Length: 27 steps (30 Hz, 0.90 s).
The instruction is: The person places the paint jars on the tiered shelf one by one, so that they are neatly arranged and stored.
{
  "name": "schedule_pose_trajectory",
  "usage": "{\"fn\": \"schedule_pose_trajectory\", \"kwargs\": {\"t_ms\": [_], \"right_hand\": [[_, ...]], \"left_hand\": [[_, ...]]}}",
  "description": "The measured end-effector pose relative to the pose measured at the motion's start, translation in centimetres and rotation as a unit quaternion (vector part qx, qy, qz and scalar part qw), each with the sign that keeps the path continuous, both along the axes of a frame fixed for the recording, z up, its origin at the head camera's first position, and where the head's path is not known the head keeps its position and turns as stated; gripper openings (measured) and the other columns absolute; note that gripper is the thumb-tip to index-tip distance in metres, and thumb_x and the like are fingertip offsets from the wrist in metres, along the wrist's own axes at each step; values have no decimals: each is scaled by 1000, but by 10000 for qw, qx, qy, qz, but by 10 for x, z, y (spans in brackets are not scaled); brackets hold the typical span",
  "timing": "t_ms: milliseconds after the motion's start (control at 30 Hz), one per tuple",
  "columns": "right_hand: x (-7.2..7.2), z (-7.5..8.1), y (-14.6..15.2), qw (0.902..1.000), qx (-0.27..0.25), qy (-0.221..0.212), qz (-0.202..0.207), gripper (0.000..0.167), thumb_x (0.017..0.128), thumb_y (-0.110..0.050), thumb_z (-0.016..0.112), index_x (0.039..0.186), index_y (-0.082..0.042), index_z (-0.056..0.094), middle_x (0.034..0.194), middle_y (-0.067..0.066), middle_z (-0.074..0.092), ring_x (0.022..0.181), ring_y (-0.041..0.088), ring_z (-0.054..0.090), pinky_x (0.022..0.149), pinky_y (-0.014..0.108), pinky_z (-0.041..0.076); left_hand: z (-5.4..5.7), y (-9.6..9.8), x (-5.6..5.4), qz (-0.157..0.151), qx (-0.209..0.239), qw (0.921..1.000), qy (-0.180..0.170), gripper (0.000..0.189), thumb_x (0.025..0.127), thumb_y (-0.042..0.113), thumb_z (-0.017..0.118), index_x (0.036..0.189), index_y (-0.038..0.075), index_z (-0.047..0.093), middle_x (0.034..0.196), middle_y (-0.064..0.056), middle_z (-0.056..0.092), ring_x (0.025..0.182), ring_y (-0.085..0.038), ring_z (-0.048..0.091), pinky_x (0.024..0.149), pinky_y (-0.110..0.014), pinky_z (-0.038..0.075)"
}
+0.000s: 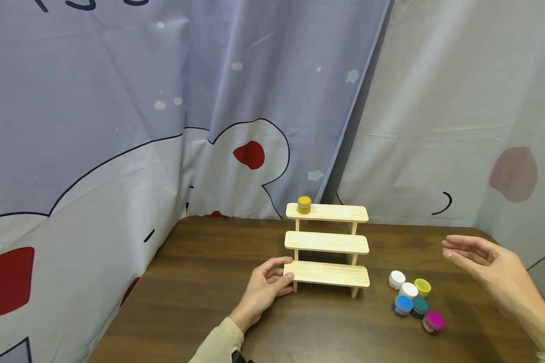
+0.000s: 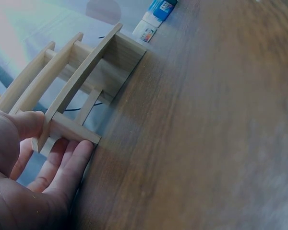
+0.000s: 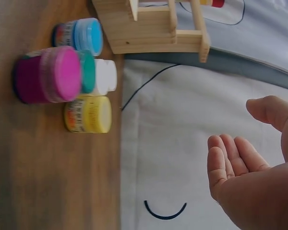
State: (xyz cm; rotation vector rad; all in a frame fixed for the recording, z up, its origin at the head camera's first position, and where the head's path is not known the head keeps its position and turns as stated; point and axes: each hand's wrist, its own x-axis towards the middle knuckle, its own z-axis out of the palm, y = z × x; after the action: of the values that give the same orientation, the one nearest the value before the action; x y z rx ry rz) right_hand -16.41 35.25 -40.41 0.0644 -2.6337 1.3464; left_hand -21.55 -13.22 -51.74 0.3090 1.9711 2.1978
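A pale wooden three-tier display stand (image 1: 327, 272) stands on the table. My left hand (image 1: 265, 287) grips the left end of its lowest tier. In the left wrist view, the thumb (image 2: 29, 123) lies at the tier's edge and the other fingers (image 2: 74, 167) reach beneath, against the side leg. On the left part of the top tier sits a small dark-yellow jar (image 1: 304, 205). My right hand (image 1: 495, 267) is raised, with nothing in it, beyond the right side of a group of paint jars; its fingers and thumb are apart in the right wrist view.
Right of the stand, the jars cluster on the brown table (image 1: 200, 262): two white ones (image 1: 396, 280), a yellow jar (image 1: 422, 287), a blue jar (image 1: 402, 305), a dark green jar (image 1: 420, 307) and a magenta jar (image 1: 433, 322). A printed curtain (image 1: 254, 91) hangs behind the table.
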Motion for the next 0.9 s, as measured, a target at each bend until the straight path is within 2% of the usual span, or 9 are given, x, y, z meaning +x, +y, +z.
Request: {"fn": "schedule_pose_trajectory", "kwargs": {"t_ms": [133,333,567,733,900], "right_hand": [[5,-11,3,10000,0,5,-2,42,110,-31,75,148,-14,67,127,-29,76,111,-19,65,80,2,49],[14,-28,5,9992,328,-241,-9,49,110,-41,74,151,-14,65,132,-26,75,113,-22,61,78,4,50],[21,-48,3,9986,245,-459,78,49,111,-40,74,151,-13,66,135,-16,77,115,-15,66,82,6,53],[23,-55,5,9953,512,-813,86,54,110,-48,72,152,-14,66,138,-13,77,114,-20,60,79,9,51],[23,-58,7,9923,524,-1110,159,57,109,-49,73,153,-12,65,138,-7,78,112,-16,64,80,13,54]], "left_hand": [[2,1,-2,-1,-22,10000,50,45,106,10,79,149,8,68,112,-15,70,101,-23,75,97,-47,68],[4,2,-4,13,-2,10000,49,44,106,9,79,148,7,68,111,-15,70,101,-23,75,97,-47,69],[1,3,-1,-4,16,10000,-37,44,106,9,79,149,7,68,111,-14,71,102,-24,76,96,-47,69],[0,2,1,35,61,9999,-83,44,105,9,80,148,8,68,111,-14,72,102,-24,76,95,-48,69],[0,1,1,52,76,9999,-75,45,105,9,80,148,8,68,112,-14,71,102,-24,76,95,-47,69]]}}
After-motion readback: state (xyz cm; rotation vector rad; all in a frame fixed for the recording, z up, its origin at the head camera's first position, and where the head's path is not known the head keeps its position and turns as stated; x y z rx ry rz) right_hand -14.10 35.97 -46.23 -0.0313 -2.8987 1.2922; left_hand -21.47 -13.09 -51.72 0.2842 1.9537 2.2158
